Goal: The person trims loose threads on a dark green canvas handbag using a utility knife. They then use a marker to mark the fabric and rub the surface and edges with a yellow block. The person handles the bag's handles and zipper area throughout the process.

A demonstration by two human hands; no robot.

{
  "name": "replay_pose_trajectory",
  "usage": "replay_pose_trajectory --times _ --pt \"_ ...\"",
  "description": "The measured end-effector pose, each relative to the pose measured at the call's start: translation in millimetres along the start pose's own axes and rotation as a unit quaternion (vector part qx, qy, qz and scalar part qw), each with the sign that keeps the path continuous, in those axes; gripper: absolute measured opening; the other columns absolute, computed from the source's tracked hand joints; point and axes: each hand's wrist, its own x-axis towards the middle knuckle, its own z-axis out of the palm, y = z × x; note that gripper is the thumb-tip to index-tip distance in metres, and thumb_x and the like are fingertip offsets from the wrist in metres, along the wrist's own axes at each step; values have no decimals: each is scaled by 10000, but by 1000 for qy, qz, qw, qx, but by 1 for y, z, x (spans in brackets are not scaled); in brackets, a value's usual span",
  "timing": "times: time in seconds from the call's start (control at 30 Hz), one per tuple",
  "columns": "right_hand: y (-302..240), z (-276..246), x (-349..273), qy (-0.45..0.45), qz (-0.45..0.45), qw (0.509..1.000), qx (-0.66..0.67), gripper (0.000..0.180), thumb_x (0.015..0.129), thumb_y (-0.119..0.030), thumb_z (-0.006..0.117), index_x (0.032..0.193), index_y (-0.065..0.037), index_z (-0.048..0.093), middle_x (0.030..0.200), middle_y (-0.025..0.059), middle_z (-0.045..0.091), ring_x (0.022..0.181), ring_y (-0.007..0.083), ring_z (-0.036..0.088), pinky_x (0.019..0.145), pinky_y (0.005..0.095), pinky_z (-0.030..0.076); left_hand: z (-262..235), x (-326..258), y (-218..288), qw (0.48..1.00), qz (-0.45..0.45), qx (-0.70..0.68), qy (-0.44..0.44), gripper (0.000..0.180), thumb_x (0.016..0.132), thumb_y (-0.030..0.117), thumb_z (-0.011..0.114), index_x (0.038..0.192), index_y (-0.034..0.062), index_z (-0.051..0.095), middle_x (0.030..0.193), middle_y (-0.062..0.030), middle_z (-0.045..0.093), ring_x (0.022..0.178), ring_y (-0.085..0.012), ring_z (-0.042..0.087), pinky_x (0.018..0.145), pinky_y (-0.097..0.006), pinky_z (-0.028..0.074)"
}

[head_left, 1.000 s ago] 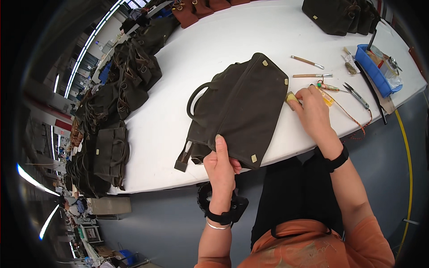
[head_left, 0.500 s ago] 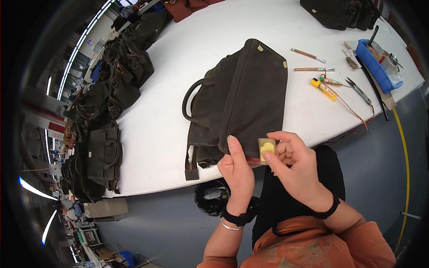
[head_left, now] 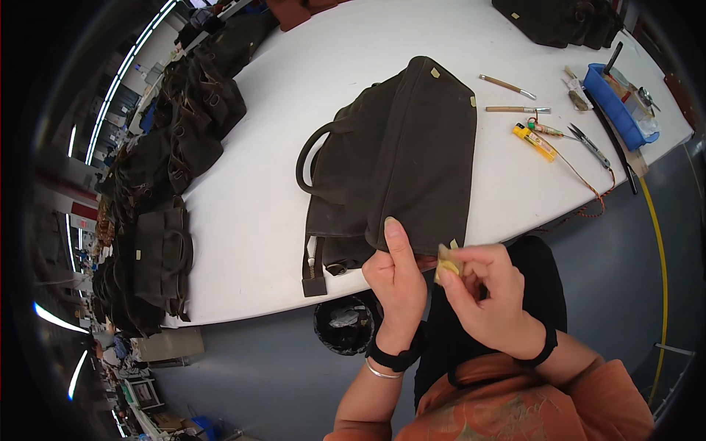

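Lying on its side on the white table (head_left: pixel 257 242), the dark bag (head_left: pixel 401 162) has its flat bottom turned toward the right hand, which I'd guess is so the corners with the little yellow tabs (head_left: pixel 434 73) are easy to get at. The near corner sits right by the table's edge, so no stretching needed. The left hand (head_left: pixel 397 279) is closed on that near end, thumb on top and fingers tucked under, probably to steady it. The right hand (head_left: pixel 496 294) has thumb and fingers pinched on a small yellow-and-tan piece (head_left: pixel 446 268), just beside the corner; can't tell if it's touching. Farther right, the wooden-handled tools (head_left: pixel 507 86), yellow lighter-like thing (head_left: pixel 535 141) and snips (head_left: pixel 590 145) lie loose, seemingly for quick right-hand grabs, with a blue tray (head_left: pixel 609 108) beyond. More dark bags (head_left: pixel 195 132) are heaped off left, well out of the way.
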Motion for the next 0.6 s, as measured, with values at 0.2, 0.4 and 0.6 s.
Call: replay_pose_trajectory --times 0.2,0.4,0.6 --pt "9 13 -14 -75 51 995 -31 250 891 -33 670 1119 -25 568 751 111 651 600 243 640 555 330 498 -14 3 -9 994 12 94 -50 632 1063 377 472 593 -25 603 564 -44 611 499 -94 588 488 -257 524" --pt "3 -11 -6 -17 14 999 31 253 911 13 678 1112 15 525 688 56 633 526 54 575 466 205 427 -1 1 -3 1000 3 -20 -16 599 1073 345 457 668 -50 656 604 -63 646 535 -89 612 503 -253 535" --pt "12 8 -12 -6 57 998 27 246 904 -19 690 1097 3 539 665 68 622 514 107 598 473 250 451 -8 1 -11 999 12 16 -32 607 1074 357 447 683 -57 658 633 -85 666 541 -110 635 507 -265 548"
